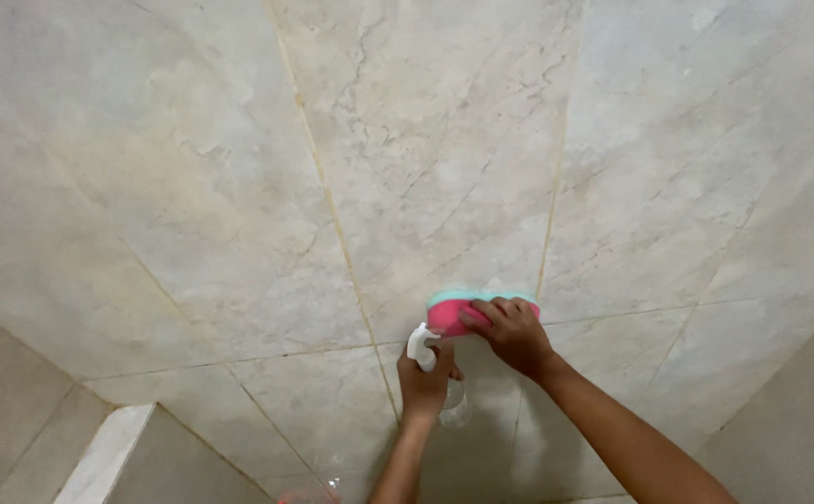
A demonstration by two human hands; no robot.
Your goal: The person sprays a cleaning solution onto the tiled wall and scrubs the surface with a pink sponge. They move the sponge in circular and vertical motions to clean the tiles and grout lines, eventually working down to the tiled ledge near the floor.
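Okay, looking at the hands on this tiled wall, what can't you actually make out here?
- Spray bottle, head view: body mostly hidden by the left hand; contents unreadable.
- Sponge: lower part covered by the right hand.
- Reddish object: cut off by the bottom edge, unidentifiable.
- White ledge: cut off at the bottom edge.

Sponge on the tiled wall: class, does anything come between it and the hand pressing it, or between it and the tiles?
Nothing visible does. The right hand lies directly on the pink and teal sponge, which sits flat against the marbled wall tiles. The left hand holds a spray bottle just below, apart from the sponge.
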